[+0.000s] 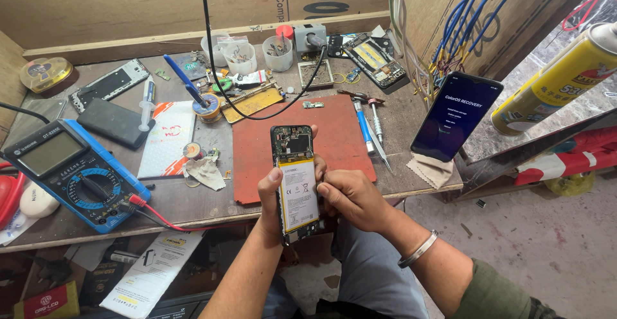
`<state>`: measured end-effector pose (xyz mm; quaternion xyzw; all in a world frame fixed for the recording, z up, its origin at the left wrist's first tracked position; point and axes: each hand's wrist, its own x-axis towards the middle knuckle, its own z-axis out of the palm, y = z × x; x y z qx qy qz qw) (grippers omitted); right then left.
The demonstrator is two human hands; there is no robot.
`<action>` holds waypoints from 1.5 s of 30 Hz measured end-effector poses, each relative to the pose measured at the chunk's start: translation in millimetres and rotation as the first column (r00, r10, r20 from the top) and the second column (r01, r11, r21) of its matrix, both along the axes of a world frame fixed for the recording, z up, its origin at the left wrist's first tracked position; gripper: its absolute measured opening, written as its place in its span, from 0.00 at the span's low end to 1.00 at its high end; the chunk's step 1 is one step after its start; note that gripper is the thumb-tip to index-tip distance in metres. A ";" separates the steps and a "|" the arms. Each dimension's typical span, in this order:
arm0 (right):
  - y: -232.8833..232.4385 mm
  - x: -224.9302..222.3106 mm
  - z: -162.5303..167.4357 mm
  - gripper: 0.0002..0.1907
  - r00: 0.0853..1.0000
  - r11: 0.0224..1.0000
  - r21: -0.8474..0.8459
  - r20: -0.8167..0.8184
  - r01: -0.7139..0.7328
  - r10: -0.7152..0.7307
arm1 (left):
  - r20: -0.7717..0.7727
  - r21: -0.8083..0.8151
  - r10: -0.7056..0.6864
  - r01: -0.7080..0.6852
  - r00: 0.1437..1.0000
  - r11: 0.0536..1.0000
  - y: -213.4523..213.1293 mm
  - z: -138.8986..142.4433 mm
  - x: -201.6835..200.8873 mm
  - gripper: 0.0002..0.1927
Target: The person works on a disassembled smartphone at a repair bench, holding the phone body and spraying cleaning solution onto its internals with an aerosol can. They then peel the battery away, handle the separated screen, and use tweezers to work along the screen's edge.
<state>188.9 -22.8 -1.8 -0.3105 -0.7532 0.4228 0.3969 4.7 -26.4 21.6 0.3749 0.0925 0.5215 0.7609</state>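
Gripping opened phone (296,181) upright, left hand (271,194) wraps it; right hand (350,194) fingertips pinch its right edge.

Cluttered wooden workbench (193,206), plywood walls (128,4)

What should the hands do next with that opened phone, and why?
Probably lift the battery's edge gently. The left hand grips the opened phone, back cover off, and the right hand's fingertips already press at the battery's right side.
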 end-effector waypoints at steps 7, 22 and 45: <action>0.2 -0.6 0.0 0.18 1.000 0.999 -0.031 -0.005 -0.007 0.007 | 0.008 0.017 -0.012 0.012 1.000 1.000 1.0 -1.0 -1.0 0.55; 0.8 -0.4 0.4 0.19 1.000 1.000 -0.021 -0.019 -0.023 0.023 | -0.035 0.015 0.023 -0.022 0.999 1.000 1.3 -1.2 -0.8 0.55; -0.7 1.4 2.7 0.19 0.994 0.995 -0.037 -0.055 -0.094 0.091 | -0.034 -0.011 -0.018 0.018 0.999 1.000 0.1 -2.4 -1.5 0.56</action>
